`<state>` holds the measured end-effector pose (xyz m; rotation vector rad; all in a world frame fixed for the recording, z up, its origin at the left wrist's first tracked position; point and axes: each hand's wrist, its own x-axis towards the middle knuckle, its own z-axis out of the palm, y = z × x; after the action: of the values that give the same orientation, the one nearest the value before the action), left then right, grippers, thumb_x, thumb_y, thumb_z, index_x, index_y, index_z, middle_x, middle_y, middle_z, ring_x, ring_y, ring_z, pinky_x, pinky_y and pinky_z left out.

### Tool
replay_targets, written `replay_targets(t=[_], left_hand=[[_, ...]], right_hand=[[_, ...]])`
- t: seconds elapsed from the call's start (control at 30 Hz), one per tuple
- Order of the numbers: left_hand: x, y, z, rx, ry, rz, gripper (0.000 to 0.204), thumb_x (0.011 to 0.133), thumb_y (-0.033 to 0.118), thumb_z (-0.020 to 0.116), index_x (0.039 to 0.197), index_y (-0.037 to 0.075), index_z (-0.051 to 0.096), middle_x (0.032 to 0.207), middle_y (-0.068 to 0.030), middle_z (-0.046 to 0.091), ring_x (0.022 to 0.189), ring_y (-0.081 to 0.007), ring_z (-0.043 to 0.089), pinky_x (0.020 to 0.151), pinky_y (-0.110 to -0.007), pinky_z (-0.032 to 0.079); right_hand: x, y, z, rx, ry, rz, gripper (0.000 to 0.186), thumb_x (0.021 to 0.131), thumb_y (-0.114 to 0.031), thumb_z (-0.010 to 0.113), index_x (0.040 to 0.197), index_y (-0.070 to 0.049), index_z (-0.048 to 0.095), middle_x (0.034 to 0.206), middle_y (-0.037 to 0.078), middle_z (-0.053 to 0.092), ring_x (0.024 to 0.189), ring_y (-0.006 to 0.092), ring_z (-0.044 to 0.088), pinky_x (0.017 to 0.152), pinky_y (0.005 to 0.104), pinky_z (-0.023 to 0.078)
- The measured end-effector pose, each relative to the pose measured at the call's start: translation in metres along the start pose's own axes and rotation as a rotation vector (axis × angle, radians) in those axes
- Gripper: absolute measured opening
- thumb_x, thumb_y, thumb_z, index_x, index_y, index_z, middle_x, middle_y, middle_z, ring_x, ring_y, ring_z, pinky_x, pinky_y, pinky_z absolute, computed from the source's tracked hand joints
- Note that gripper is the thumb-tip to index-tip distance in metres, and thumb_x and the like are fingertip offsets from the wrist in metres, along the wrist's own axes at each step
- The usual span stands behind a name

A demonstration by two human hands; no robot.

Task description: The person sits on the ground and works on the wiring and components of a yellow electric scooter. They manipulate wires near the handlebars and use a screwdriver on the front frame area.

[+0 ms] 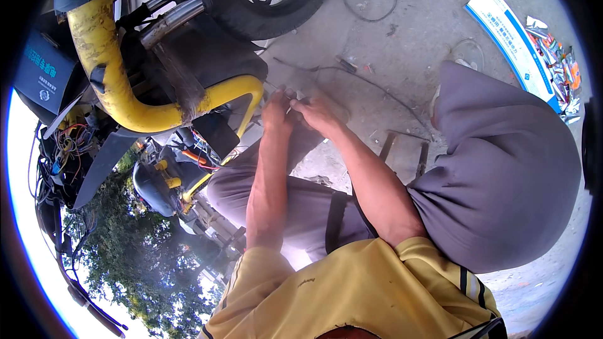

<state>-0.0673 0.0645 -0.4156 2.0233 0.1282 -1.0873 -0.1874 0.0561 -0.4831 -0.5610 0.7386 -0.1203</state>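
Note:
My left hand point(277, 112) and my right hand point(316, 115) meet in front of me, low over the concrete floor. Both sets of fingers are pinched together around something small and dark at the fingertips, too small to make out. Close by on the left is the bent yellow frame tube point(229, 92) of a two-wheeled vehicle. Its black wheel point(276, 6) lies beyond my hands. Loose coloured wires point(200, 156) hang below the tube, left of my left forearm.
A thin black cable point(383, 90) runs across the floor beyond my hands. At the far right lies a white and blue carton point(512, 41) beside a pile of shiny packets point(561, 63). On the left sit a dark blue box point(45, 75) and a tangle of wires point(66, 144).

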Motion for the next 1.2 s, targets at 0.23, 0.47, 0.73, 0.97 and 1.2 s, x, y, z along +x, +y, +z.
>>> replay_targets(t=[0.23,0.47,0.73,0.97,1.2], left_hand=[[0.028,-0.001,-0.021,-0.084,-0.005,0.044,0.035,0.106,0.022,0.051,0.135,0.002,0.054,0.109,-0.0087,0.061,0.104,-0.0259,0.060,0.090,-0.043,0.054],[0.011,0.005,0.000,-0.084,0.070,0.069,0.030,0.104,0.017,0.049,0.128,-0.001,0.053,0.100,-0.0089,0.057,0.095,-0.0253,0.058,0.083,-0.041,0.053],[0.012,0.004,0.002,-0.075,0.068,0.103,0.026,0.105,0.017,0.048,0.123,-0.001,0.054,0.095,-0.0087,0.056,0.092,-0.0253,0.057,0.081,-0.041,0.052],[0.030,-0.003,-0.022,-0.108,0.001,0.074,0.025,0.104,0.015,0.050,0.123,-0.001,0.053,0.097,-0.0089,0.056,0.092,-0.0246,0.057,0.082,-0.040,0.053],[0.035,-0.014,-0.027,-0.115,-0.013,0.165,0.025,0.104,0.014,0.050,0.124,-0.001,0.050,0.107,-0.0106,0.056,0.090,-0.0239,0.059,0.083,-0.041,0.053]], right_hand=[[-0.033,-0.063,0.004,-0.600,-0.078,-0.023,0.037,0.110,-0.025,0.040,0.138,-0.013,0.060,0.119,0.011,0.066,0.113,0.0292,0.064,0.081,0.0425,0.057],[0.018,0.011,0.022,-0.233,0.087,-0.240,0.051,0.102,-0.043,0.057,0.111,0.006,0.069,0.103,0.033,0.071,0.102,0.0448,0.069,0.086,0.0484,0.053],[0.060,0.063,0.045,-0.599,0.078,-0.461,0.027,0.098,-0.020,0.054,0.118,-0.005,0.064,0.099,0.019,0.068,0.092,0.0335,0.067,0.072,0.0446,0.054],[0.063,0.069,0.054,-0.608,0.070,-0.327,0.031,0.095,-0.008,0.053,0.124,-0.011,0.063,0.090,0.012,0.069,0.084,0.0279,0.064,0.068,0.0427,0.052],[0.002,-0.012,0.025,0.032,0.138,-0.070,0.042,0.097,-0.032,0.063,0.106,0.009,0.067,0.094,0.030,0.070,0.092,0.0415,0.069,0.079,0.0459,0.053]])
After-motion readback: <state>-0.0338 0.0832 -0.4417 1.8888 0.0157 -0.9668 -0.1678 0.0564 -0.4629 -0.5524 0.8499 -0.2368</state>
